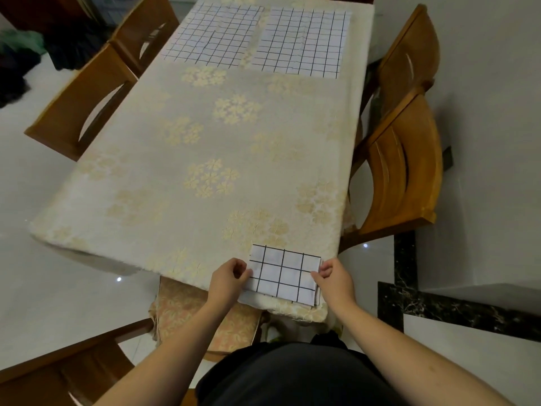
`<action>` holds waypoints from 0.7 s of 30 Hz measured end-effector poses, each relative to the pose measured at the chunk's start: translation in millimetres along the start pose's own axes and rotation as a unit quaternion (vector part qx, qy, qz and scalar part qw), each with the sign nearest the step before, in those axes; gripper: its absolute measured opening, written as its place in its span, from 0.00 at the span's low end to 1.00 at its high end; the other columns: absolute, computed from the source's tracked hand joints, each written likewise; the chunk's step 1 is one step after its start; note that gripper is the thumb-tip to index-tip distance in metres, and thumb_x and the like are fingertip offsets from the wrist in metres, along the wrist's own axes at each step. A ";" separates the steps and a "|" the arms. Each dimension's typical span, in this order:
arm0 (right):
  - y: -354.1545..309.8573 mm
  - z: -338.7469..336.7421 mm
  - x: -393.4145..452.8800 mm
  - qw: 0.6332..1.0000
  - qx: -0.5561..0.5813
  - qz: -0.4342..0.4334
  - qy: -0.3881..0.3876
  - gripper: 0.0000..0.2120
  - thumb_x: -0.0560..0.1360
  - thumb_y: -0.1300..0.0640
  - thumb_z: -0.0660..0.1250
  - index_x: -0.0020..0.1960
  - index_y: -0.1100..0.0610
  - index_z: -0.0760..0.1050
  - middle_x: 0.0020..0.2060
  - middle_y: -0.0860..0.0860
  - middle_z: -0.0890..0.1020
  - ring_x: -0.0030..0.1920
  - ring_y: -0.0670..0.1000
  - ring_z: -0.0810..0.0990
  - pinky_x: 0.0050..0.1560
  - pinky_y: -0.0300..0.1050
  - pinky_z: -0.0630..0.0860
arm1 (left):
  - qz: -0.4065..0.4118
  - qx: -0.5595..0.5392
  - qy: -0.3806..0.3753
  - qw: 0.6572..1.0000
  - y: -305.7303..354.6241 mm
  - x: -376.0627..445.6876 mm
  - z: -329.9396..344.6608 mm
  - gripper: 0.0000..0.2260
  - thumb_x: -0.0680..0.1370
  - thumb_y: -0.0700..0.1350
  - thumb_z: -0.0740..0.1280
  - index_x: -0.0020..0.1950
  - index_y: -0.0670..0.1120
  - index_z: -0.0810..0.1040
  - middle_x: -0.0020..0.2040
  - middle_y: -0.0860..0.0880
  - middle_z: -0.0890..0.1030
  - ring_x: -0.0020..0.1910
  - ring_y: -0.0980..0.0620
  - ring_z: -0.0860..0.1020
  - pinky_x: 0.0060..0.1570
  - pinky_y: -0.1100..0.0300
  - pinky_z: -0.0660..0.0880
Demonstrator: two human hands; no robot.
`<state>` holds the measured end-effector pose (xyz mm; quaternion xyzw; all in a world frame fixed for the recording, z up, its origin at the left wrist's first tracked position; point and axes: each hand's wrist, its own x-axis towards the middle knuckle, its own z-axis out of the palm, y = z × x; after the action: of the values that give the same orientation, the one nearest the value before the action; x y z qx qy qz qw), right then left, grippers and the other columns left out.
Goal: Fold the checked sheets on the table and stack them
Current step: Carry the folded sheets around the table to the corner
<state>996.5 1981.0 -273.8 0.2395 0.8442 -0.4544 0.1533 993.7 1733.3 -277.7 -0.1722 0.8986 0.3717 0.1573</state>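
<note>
A folded checked sheet (283, 275), white with a black grid, lies at the near edge of the table (187, 136), at about 5 o'clock on the tabletop, on top of at least one more folded layer whose edges show beneath it along its near and right sides. The left hand (227, 279) has its fingers curled in and pinches the left edge of this folded sheet; the right hand (333, 276) pinches the right edge in the same way, thumb and fingertips closed on the cloth. Both forearms reach in from 6 o'clock, over a dark garment on the person's body. At the far end of the table, two more checked sheets lie spread flat and side by side: the far left sheet (213, 35) at about 12 o'clock and the far right sheet (303, 42) at about 1 o'clock, a narrow gap between them. A cream tablecloth (205, 159) with pale gold flower clusters covers the table. Wooden chairs stand round it: two at 9 to 10 o'clock (85, 101), two at 2 to 3 o'clock (407, 168), and one with a flowered cushion (187, 315) tucked under the near edge at 7 o'clock.
</note>
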 end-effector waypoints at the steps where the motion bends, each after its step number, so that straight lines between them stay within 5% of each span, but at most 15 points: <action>1: 0.1 0.6 -0.6 1.000 0.003 -0.001 0.005 0.08 0.74 0.59 0.72 0.46 0.57 0.73 0.36 0.52 0.79 0.37 0.49 0.77 0.34 0.38 0.70 | 0.004 0.003 -0.001 1.000 -0.6 0.5 0.2 0.05 0.76 0.49 0.70 0.47 0.50 0.78 0.42 0.54 0.80 0.41 0.57 0.77 0.41 0.64 0.72; 6: -0.9 2.0 -6.1 1.000 0.013 0.000 0.027 0.08 0.74 0.59 0.71 0.47 0.56 0.72 0.39 0.53 0.78 0.39 0.53 0.78 0.33 0.36 0.67 | 0.049 0.027 -0.003 0.998 -3.8 1.1 1.2 0.09 0.74 0.50 0.72 0.49 0.50 0.76 0.41 0.54 0.78 0.41 0.54 0.77 0.38 0.67 0.71; 9: -3.4 2.2 -8.0 0.996 -0.035 -0.044 0.072 0.09 0.75 0.54 0.70 0.51 0.54 0.71 0.48 0.50 0.74 0.42 0.49 0.76 0.35 0.34 0.67 | 0.116 0.077 0.080 0.987 -7.9 3.8 2.5 0.15 0.73 0.50 0.73 0.55 0.47 0.75 0.48 0.51 0.76 0.45 0.52 0.76 0.44 0.60 0.73; 13: -13.0 14.3 -7.0 0.962 -0.156 -0.216 0.066 0.12 0.78 0.51 0.62 0.60 0.53 0.73 0.55 0.48 0.74 0.54 0.47 0.73 0.52 0.42 0.74 | 0.348 0.188 0.125 0.910 -3.0 6.3 10.4 0.14 0.72 0.41 0.72 0.57 0.43 0.78 0.54 0.45 0.79 0.51 0.46 0.78 0.48 0.52 0.76; 16: -17.1 33.5 -10.7 0.905 -0.271 -0.326 0.032 0.19 0.78 0.51 0.55 0.64 0.54 0.74 0.59 0.50 0.78 0.60 0.51 0.76 0.61 0.48 0.73 | 0.444 0.226 0.076 0.864 -1.0 5.2 22.3 0.17 0.76 0.41 0.64 0.64 0.42 0.75 0.62 0.44 0.77 0.62 0.46 0.74 0.64 0.50 0.71; 21: -11.1 50.8 -13.8 0.874 -0.384 -0.292 -0.063 0.26 0.78 0.50 0.52 0.73 0.58 0.65 0.72 0.52 0.69 0.72 0.52 0.68 0.73 0.47 0.51 | 0.406 0.299 -0.002 0.864 -6.4 5.7 37.2 0.23 0.83 0.51 0.52 0.76 0.42 0.63 0.77 0.44 0.62 0.76 0.46 0.59 0.74 0.49 0.57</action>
<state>1004.1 1929.4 -287.0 -0.1247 0.9723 -0.1323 0.1469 997.1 1754.8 -309.1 0.2633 0.9569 0.1168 0.0379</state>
